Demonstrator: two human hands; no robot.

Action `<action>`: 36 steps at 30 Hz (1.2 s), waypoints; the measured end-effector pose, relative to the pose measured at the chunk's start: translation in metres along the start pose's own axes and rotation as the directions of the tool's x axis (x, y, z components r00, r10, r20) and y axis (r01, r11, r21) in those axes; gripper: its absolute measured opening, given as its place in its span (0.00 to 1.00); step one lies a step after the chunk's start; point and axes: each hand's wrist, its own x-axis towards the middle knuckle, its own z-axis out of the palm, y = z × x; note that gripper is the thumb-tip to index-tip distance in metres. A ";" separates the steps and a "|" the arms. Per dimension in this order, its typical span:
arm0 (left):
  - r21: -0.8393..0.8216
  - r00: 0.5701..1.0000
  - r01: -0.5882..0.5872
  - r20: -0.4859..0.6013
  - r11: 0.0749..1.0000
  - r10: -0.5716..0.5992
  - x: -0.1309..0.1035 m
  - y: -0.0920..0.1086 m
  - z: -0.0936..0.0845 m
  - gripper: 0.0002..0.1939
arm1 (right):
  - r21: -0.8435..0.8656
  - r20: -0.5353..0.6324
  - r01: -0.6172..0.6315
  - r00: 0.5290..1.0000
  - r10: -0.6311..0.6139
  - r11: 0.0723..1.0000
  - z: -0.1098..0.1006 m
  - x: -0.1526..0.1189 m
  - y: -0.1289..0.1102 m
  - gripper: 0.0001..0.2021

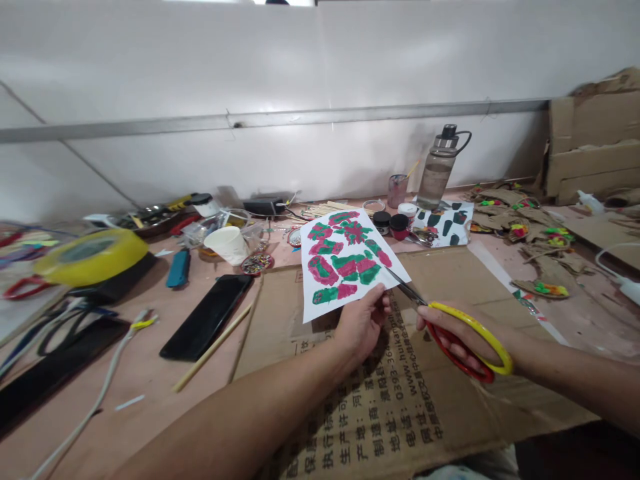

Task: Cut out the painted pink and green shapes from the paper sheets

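My left hand (pixel 364 325) pinches the lower edge of a white sheet of paper (pixel 295 308) painted with red and green patches. The sheet is held up, tilted, above a flat piece of cardboard (pixel 450 280) with printed characters. In my right hand (pixel 457 337) is a pair of scissors (pixel 493 337) with one yellow and one red handle loop. Their blades reach the sheet's lower right edge, close to a green and red patch. Whether the blades are parted is hard to make out.
Left of the cardboard lie a black phone (pixel 207 320), a wooden stick (pixel 213 347) and a big yellow tape roll (pixel 95 257). Behind stand a paper cup (pixel 227 245), paint jars (pixel 399 225) and a water bottle (pixel 436 173). Decorated cardboard pieces (pixel 545 288) lie at right.
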 end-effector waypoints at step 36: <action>0.041 0.999 0.018 0.037 0.999 -0.020 -0.002 -0.001 -0.005 0.13 | 0.244 -0.065 -0.042 0.996 0.060 0.969 0.018 0.028 -0.005 0.21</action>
